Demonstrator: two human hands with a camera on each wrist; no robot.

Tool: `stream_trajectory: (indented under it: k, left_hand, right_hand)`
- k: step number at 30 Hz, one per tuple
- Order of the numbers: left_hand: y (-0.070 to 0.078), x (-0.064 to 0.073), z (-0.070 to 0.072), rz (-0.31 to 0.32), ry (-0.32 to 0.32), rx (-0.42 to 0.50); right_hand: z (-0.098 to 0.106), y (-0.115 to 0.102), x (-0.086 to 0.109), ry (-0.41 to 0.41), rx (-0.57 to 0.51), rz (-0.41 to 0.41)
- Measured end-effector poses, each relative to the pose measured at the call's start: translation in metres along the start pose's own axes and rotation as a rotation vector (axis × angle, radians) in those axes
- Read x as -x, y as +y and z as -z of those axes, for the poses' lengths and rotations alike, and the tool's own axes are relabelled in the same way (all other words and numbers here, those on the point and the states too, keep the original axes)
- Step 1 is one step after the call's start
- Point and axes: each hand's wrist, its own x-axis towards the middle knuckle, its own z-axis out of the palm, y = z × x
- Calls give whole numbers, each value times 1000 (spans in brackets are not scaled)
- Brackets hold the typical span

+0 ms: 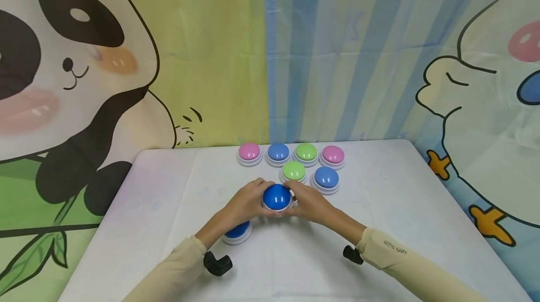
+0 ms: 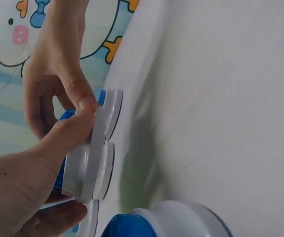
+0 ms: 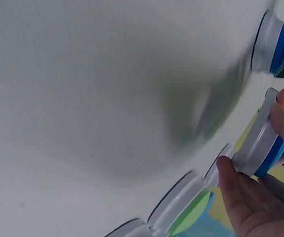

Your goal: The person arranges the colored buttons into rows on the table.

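A dark blue push button (image 1: 276, 197) with a white base is held above the table between both hands. My left hand (image 1: 249, 202) grips its left side, thumb at the near edge, as the left wrist view shows. On the other side my right hand (image 1: 311, 202) grips the rim with thumb and fingers. The base (image 3: 257, 140) is lifted off the cloth in the right wrist view. Another dark blue button (image 1: 237, 231) stands on the table, partly hidden under my left wrist. Just beyond the hands are a green button (image 1: 293, 170) and a lighter blue button (image 1: 326, 177).
Along the back of the white table (image 1: 185, 217) stand a pink button (image 1: 249, 152), a blue button (image 1: 278, 152), a green button (image 1: 306, 152) and a second pink button (image 1: 333, 154). A printed curtain (image 1: 219, 58) hangs behind. Black straps (image 1: 217, 263) stick out below the wrists.
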Motion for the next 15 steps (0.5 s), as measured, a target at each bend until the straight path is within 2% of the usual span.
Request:
stream_trajectory:
  k: [9,15]
  left_hand:
    - [15,19,-9,-87,-45,-15]
    - [22,25,-11,-109,-63,-15]
  right_hand:
    - [-8,-12,32,-30,34,-21]
    - [-11,-16,41,-49,52,-27]
